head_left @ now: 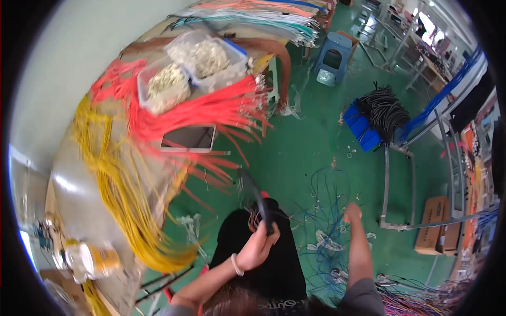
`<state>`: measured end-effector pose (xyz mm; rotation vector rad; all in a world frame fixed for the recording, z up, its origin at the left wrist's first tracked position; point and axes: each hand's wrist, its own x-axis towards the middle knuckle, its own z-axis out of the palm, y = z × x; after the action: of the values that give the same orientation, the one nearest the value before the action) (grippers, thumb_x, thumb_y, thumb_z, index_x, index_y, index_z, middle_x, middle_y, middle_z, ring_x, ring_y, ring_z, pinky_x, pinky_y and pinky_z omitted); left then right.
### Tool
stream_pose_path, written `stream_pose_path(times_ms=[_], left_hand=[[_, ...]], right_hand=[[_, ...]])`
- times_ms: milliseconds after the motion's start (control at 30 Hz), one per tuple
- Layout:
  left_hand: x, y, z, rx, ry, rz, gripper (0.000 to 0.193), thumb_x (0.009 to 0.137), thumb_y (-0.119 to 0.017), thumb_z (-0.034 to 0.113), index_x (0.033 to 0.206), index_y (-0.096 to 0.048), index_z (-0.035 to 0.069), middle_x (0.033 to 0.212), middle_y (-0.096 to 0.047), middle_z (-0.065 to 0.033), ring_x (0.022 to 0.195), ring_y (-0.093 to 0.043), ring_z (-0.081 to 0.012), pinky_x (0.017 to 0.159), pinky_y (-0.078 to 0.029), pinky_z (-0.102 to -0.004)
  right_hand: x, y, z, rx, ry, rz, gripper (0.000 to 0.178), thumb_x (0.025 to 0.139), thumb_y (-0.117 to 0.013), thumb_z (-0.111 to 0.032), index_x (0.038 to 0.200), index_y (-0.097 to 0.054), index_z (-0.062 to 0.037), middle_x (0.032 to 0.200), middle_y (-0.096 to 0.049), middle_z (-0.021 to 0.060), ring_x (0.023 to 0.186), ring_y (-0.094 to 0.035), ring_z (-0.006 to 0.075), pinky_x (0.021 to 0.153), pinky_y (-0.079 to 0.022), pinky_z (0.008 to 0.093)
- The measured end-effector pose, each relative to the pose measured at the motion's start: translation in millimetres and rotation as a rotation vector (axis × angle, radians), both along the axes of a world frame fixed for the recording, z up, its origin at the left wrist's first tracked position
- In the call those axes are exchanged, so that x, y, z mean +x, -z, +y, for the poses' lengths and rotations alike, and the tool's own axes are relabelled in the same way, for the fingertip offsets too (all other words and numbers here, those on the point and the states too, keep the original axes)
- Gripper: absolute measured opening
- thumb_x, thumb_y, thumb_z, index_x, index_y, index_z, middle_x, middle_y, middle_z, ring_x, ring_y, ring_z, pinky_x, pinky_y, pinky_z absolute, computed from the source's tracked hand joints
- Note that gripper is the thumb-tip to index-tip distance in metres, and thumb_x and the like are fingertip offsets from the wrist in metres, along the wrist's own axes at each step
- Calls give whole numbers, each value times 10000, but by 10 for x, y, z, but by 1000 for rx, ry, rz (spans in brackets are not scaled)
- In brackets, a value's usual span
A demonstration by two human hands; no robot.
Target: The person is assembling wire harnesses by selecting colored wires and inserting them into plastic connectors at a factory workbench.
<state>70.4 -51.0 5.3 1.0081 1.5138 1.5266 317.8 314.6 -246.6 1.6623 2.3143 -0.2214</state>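
Note:
In front of my lap, my left hand (258, 246) is closed round a black sleeved cable (259, 197) that stands up and curves away to the far left. Thin loose wire ends (254, 218) show beside it, over my dark-clothed legs. Out to the right my right hand (352, 212) hangs above the floor with its fingers drawn together. What it holds, if anything, is too small to make out. Below and beside that hand, thin blue and dark wires (329, 231) lie tangled on the green floor with pale scraps among them.
On the left table lie yellow wires (124, 203), red wires (200, 113), a tablet-like device (188, 138) and plastic tubs (141, 88) of small pale parts. A blue stool (333, 52), a bundle of black cables (385, 108), a metal frame (386, 184) and a cardboard box (433, 224) stand beyond.

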Motion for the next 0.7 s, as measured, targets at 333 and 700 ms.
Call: stream_pose_path(times_ms=[333, 700], left_hand=[[1010, 310, -388, 79, 267, 602, 171, 847, -537, 49, 905, -390, -17, 755, -526, -237, 721, -542, -438, 630, -438, -480], [1373, 589, -733, -3, 837, 583, 131, 847, -557, 105, 890, -477, 11, 976, -565, -197, 956, -537, -389, 811, -426, -448]], right_hand=[[-1464, -3280, -1557, -1338, 152, 1181, 837, 895, -396, -630, 1349, -271, 63, 1091, -629, 195, 797, -653, 292, 700, -537, 366], [-1675, -3581, -1308, -980, 28, 1393, 378, 993, -418, -385, 954, -523, -24, 588, -426, -31, 429, -348, 54, 383, -267, 220]])
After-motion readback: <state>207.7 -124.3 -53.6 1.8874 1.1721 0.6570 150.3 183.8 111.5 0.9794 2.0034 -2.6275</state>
